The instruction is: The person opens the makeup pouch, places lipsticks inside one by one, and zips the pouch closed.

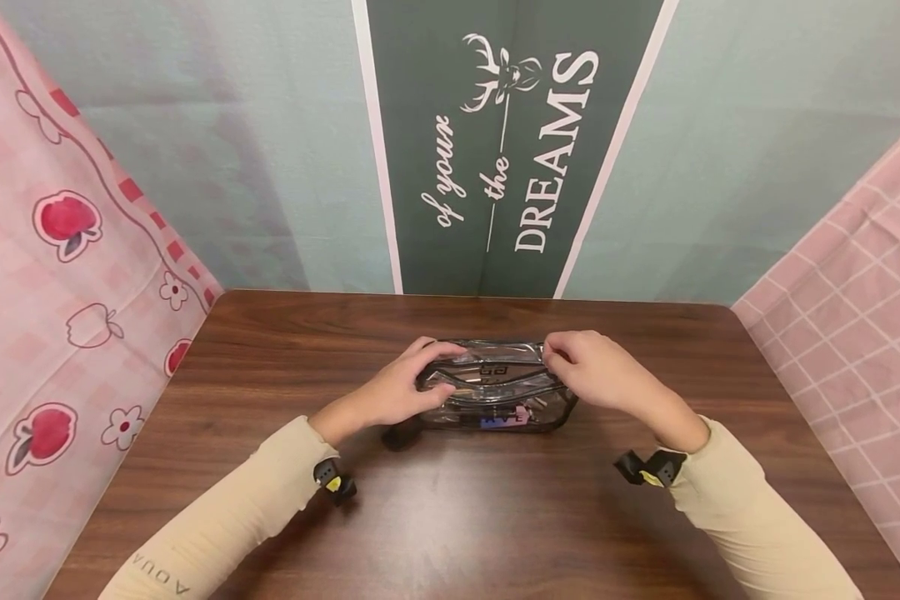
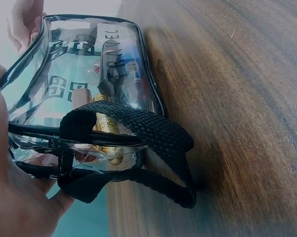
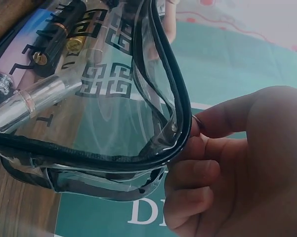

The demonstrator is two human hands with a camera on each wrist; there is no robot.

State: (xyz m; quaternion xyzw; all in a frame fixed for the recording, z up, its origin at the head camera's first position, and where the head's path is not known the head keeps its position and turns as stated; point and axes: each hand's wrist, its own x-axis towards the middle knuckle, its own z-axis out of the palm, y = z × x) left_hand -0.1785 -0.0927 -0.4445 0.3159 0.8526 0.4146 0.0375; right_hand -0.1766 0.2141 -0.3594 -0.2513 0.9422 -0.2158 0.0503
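A clear plastic cosmetic bag [image 1: 487,393] with black piping stands on the table, its top parted into a gap. My left hand [image 1: 401,387] grips its left end, fingers on the far rim and thumb on the near one. A black strap loop [image 2: 138,121] hangs from that end. At the right top corner my right hand [image 1: 607,371] pinches a small metal zipper pull [image 3: 197,120], mostly covered by thumb and finger. Inside the bag lie a silver tube [image 3: 37,101], a black tube [image 3: 54,42] with a gold end, and a gold tube [image 2: 106,126].
The brown wooden table [image 1: 450,517] extends around the bag on every side. Behind it hangs a green cloth [image 1: 307,208] with printed lettering. Pink patterned cloths [image 1: 67,333] close off the left and right sides.
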